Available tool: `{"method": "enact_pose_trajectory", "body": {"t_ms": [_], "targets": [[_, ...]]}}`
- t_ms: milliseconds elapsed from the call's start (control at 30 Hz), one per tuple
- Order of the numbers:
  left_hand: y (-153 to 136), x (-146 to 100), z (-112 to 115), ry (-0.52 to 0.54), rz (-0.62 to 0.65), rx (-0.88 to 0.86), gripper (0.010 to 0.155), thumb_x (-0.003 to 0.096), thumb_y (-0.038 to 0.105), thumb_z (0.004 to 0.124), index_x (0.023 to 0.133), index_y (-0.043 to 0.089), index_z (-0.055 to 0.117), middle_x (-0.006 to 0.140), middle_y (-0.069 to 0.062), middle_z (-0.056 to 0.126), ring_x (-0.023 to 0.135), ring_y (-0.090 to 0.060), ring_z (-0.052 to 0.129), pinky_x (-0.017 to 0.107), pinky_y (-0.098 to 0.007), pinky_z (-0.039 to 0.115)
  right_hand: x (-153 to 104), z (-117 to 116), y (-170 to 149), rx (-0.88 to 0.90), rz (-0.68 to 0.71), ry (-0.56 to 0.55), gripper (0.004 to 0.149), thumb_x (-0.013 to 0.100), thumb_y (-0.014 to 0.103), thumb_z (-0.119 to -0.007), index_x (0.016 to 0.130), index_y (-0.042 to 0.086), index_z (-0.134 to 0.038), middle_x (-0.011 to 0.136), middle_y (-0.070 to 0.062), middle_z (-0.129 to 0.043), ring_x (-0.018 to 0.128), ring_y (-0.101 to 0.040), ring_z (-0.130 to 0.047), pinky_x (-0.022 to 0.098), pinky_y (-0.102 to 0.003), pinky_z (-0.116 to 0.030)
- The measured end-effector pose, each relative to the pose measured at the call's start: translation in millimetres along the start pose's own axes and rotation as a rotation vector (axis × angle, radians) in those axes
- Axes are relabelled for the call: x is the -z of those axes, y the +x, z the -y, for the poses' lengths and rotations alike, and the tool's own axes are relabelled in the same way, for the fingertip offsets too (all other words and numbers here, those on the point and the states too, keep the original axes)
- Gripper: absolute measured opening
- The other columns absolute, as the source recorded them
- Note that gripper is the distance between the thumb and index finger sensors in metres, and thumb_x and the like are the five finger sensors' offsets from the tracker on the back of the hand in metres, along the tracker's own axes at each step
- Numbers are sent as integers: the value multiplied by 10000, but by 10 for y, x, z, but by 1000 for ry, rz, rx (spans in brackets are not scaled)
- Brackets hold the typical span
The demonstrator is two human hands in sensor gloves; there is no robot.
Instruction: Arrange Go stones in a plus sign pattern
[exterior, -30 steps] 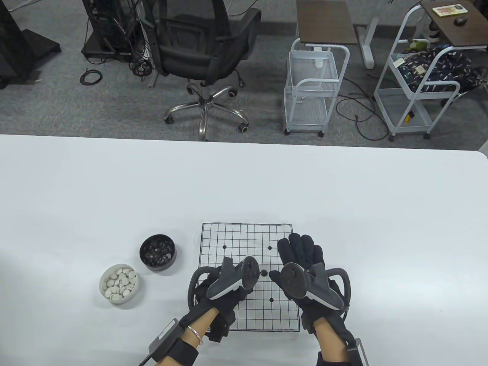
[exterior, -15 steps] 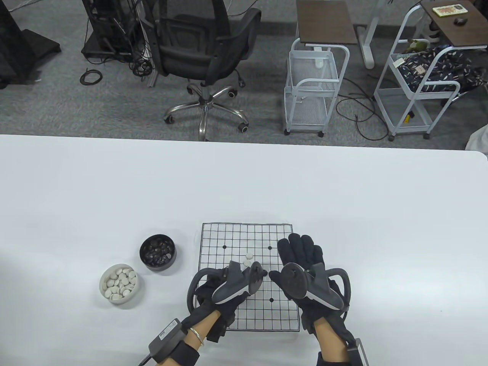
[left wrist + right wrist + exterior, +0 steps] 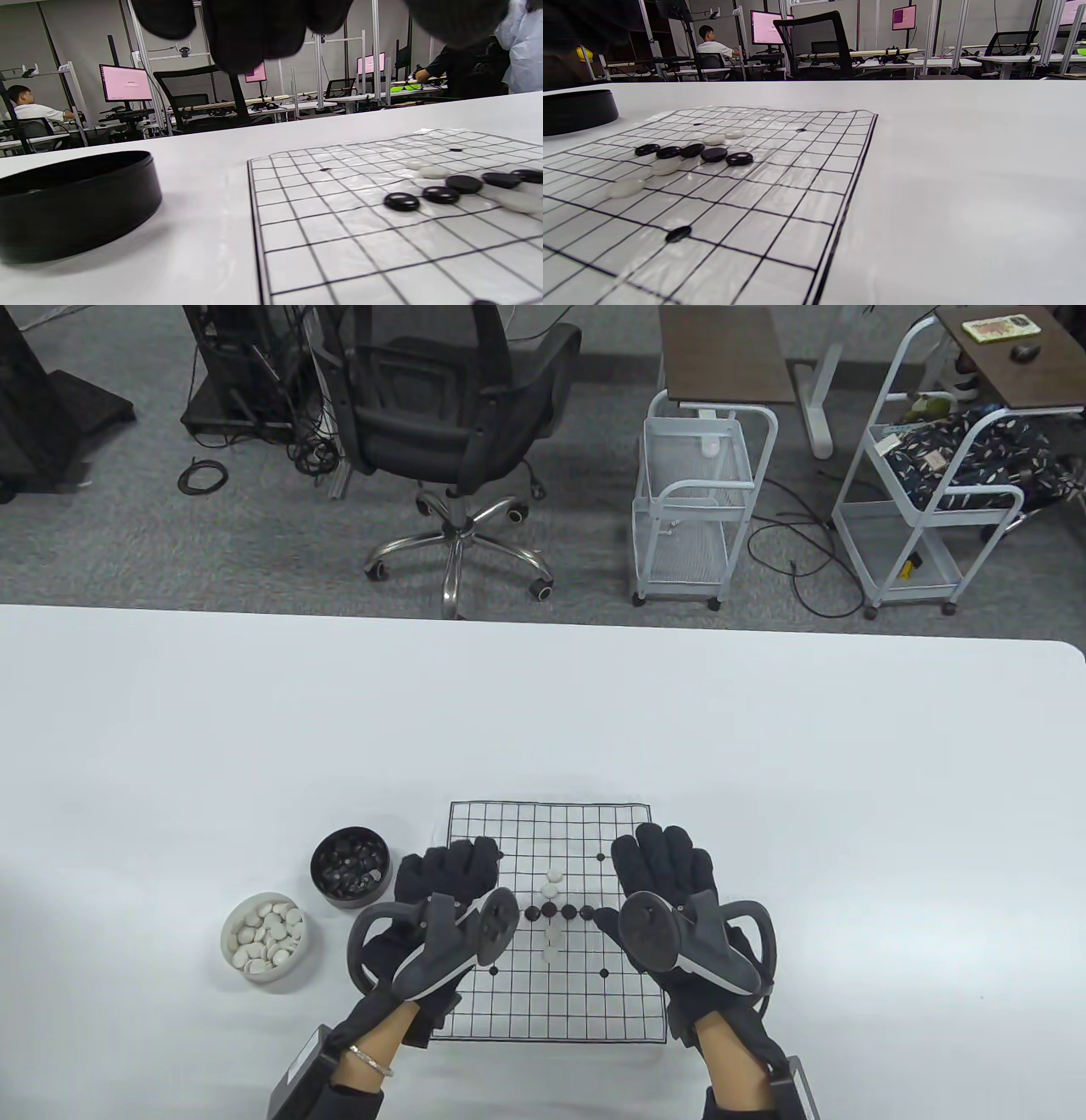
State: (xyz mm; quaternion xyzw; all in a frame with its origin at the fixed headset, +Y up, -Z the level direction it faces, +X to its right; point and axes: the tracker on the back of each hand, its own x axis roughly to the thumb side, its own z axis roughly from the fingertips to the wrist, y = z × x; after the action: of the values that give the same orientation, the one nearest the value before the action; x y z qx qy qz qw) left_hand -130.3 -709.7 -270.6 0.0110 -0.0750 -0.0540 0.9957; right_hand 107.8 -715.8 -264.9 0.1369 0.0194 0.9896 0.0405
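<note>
The gridded Go board (image 3: 594,1001) lies near the table's front edge. On it, several black stones (image 3: 558,911) form a horizontal row. White stones (image 3: 551,881) stand above that row and more white stones (image 3: 551,947) below it, so together they make a cross. My left hand (image 3: 445,869) lies at the board's left edge with fingers stretched out, holding nothing. My right hand (image 3: 666,857) rests flat on the board's right side, also without a stone. In the left wrist view the black row (image 3: 441,195) sits just past my gloved fingers (image 3: 254,29). The right wrist view shows the row (image 3: 691,151) too.
A black bowl (image 3: 351,867) of black stones and a white bowl (image 3: 265,937) of white stones stand left of the board. Beyond the table's far edge are an office chair (image 3: 458,415) and white wire carts (image 3: 696,500).
My left hand moved left off the board's middle and straightened its fingers, uncovering the cross of stones. The right hand barely shifted.
</note>
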Motion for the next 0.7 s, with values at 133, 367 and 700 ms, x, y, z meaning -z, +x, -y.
{"method": "enact_pose_trajectory", "body": {"t_ms": [133,367,700], "targets": [[-138,43,95,-58,-23,-52,854,445,679,584,1150,305,281,1265,-50,407,1197,-361,436,861,-632,349,3,-1,10,-2,3,1,783,559,558,-525,1155,140,-236,1190,-210,-227,1101,-508,-241,778,-578,-282],[-202,68,156,-90,-32,-75,850,449,671,587,1148,305,269,1272,-50,375,1200,-362,405,865,-598,289,7,6,51,-12,20,-6,783,560,558,-523,1156,138,-238,1189,-209,-229,1102,-508,-240,778,-578,-282],[-202,73,151,-87,-33,-78,833,453,663,591,1146,303,302,1261,-38,420,1191,-348,451,868,-586,304,19,4,113,-32,42,-9,782,560,559,-522,1156,138,-241,1189,-211,-230,1101,-509,-242,778,-578,-283]]}}
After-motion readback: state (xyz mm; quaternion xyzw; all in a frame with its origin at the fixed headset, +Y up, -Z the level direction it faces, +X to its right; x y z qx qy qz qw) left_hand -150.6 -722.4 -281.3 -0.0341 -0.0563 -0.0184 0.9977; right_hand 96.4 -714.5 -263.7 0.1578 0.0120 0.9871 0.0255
